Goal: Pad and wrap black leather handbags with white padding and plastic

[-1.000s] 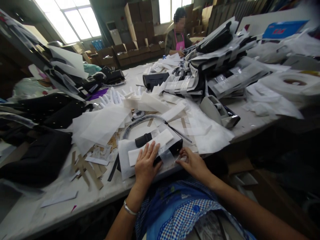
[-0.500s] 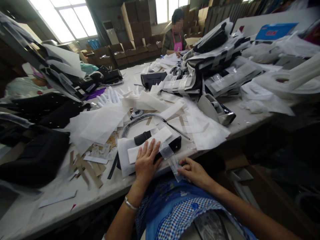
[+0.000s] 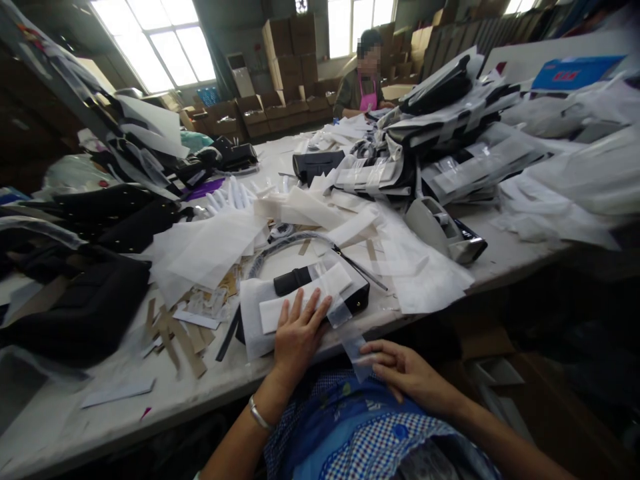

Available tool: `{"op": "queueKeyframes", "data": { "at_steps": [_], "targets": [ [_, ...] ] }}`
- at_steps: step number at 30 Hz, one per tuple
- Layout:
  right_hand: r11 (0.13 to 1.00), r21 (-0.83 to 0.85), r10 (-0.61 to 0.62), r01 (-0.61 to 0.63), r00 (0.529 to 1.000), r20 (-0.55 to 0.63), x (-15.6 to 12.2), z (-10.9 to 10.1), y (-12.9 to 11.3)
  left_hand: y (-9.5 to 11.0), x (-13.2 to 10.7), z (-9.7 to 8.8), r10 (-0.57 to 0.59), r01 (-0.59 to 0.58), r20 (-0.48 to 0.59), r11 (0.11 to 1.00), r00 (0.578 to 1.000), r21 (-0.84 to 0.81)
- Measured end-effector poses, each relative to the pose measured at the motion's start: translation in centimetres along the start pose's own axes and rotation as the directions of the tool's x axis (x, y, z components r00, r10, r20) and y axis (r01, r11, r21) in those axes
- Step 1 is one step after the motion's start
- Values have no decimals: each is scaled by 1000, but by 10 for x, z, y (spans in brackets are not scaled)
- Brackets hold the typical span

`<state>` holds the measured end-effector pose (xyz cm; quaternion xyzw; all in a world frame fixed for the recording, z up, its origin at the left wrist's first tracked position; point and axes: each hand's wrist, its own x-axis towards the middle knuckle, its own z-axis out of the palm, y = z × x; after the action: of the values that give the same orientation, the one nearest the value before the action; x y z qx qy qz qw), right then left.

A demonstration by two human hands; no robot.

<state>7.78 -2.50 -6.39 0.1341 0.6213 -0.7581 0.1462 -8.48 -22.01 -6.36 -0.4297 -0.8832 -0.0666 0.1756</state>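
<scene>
Black bag (image 3: 361, 299) lies at the front edge of the desk (image 3: 65, 427), about midway along, partly covered by a white sheet (image 3: 254, 333). Its film-wrapped handle (image 3: 258, 264) arcs toward the far edge. Left hand (image 3: 297, 341): palm down, fingers outstretched and slightly spread, resting on the white strip (image 3: 274, 315) atop the bag; nothing gripped. Right hand (image 3: 407, 375): just off the front edge, fingers closed on a clear strip (image 3: 355, 352) (whether this joins the film on the bag, cannot tell). Brown strips (image 3: 189, 348) lie left of the bag, toward the front edge. Grey dispenser (image 3: 427, 223) stands farther right, near the same edge. A person in a pink apron (image 3: 369, 99) works at the far edge.
</scene>
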Motion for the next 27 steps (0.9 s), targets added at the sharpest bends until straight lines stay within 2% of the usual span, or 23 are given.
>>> {"op": "queueKeyframes", "data": {
  "at_steps": [2, 3, 4, 5, 6, 7, 9, 10, 11, 12, 14, 15, 17, 19, 21, 24, 27],
  "targets": [
    [985, -157, -74, 73, 997, 3, -4, -4, 10, 0, 0, 1, 3, -3, -24, 1000, 1000, 5],
    [943, -300, -153, 143, 988, -9, -6, -7, 15, 0, 0, 1, 2, -2, -33, 1000, 999, 6],
    [856, -469, -263, 220, 964, -28, -7, -10, 19, 0, 0, 2, 2, -2, -38, 1000, 999, 5],
    [720, -635, -398, 280, 916, -46, -8, -13, 21, 0, 0, 2, 2, -2, -41, 1000, 999, 3],
    [555, -773, -544, 309, 838, -55, -8, -17, 21, -1, 0, 3, 3, -3, -42, 1000, 999, 2],
    [391, -867, -677, 309, 735, -44, -6, -19, 19, -1, 0, 3, 5, -5, -40, 1000, 999, 0],
    [143, -948, -850, 285, 526, 30, 2, -23, 7, -1, 0, 4, 9, -9, -44, 1000, 999, -2],
    [46, -954, -885, 295, 456, 98, 8, -24, -1, -1, 0, 5, 10, -10, -47, 1000, 999, -3],
    [-49, -946, -892, 320, 412, 186, 17, -23, -10, -1, 0, 5, 10, -10, -50, 1000, 999, -4],
    [-142, -927, -877, 349, 389, 281, 27, -22, -19, -2, -1, 6, 10, -10, -54, 1000, 999, -5],
    [-288, -879, -816, 381, 383, 433, 50, -20, -33, -2, -1, 7, 12, -12, -60, 1000, 998, -8],
    [-335, -860, -787, 384, 388, 479, 62, -19, -36, -2, -1, 7, 13, -13, -62, 1000, 998, -9],
    [-369, -848, -766, 381, 392, 510, 83, -20, -37, -2, -2, 8, 18, -19, -61, 1000, 998, -11],
    [-351, -853, -773, 386, 395, 496, 95, -23, -31, 0, -3, 8, 22, -22, -59, 1000, 998, -5],
    [-323, -857, -773, 401, 411, 484, 97, -29, -23, 4, -4, 9, 30, -30, -46, 1000, 998, 7],
    [-275, -863, -752, 424, 464, 467, 77, -36, -8, 6, -5, 11, 46, -46, -20, 999, 999, 20],
    [-217, -902, -744, 374, 535, 401, 48, -38, 17, 5, -6, 14, 61, -60, -47, 998, 997, 24]
  ]
}}
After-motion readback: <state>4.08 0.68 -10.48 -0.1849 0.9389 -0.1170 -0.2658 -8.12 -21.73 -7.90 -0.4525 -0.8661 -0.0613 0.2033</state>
